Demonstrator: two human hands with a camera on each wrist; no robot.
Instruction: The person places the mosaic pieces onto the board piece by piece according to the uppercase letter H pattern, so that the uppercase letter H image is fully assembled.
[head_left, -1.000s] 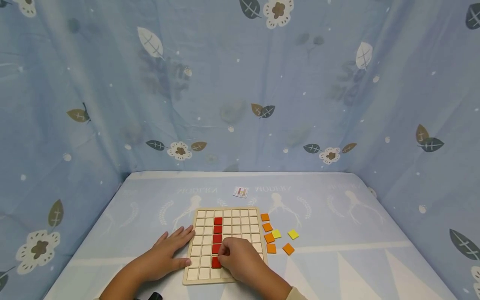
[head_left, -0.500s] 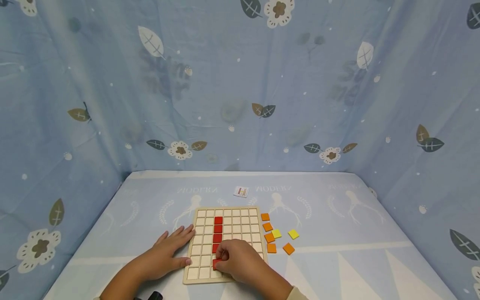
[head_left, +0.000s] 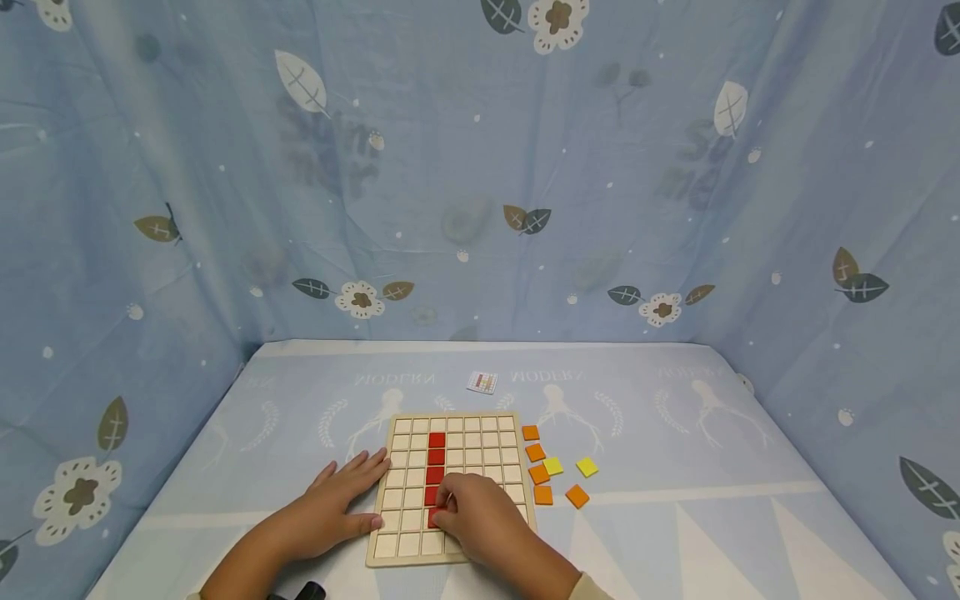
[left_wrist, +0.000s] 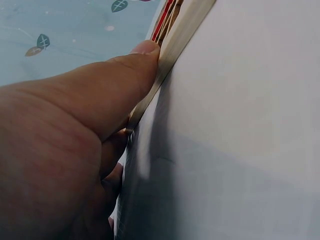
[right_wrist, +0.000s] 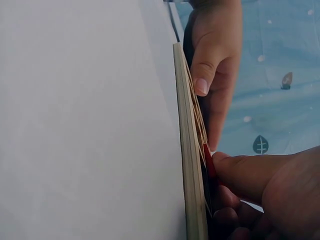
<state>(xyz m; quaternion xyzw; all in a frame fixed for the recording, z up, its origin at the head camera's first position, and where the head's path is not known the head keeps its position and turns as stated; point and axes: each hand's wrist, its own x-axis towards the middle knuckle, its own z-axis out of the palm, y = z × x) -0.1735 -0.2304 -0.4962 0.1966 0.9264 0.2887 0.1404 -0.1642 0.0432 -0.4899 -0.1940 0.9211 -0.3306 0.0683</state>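
Note:
A wooden grid board (head_left: 420, 562) lies flat, with a column of red square tiles (head_left: 436, 457) in its cells. My right hand (head_left: 483, 512) pinches the lowest red tile (head_left: 433, 518) of the column between thumb and curled fingers. In the right wrist view, the thumb (right_wrist: 240, 170) lies against that red tile (right_wrist: 210, 162), over the board (right_wrist: 189, 130). My left hand (head_left: 341, 508) rests beside the board's left edge, fingers spread and fairly straight. The left wrist view has its thumb (left_wrist: 115, 85) touching the board's rim (left_wrist: 175, 52).
Several orange tiles (head_left: 531, 432) and two yellow tiles (head_left: 587, 467) lie on the table right of the board. A small printed card (head_left: 482, 382) lies behind the board. A black object (head_left: 310, 591) shows at the bottom edge. Blue patterned curtain (head_left: 480, 167) surrounds the table.
Half a second ago the lowest red tile sat slightly nearer the front, tilted under the right fingers. It has since shifted back into line with the column. The left hand has stayed put.

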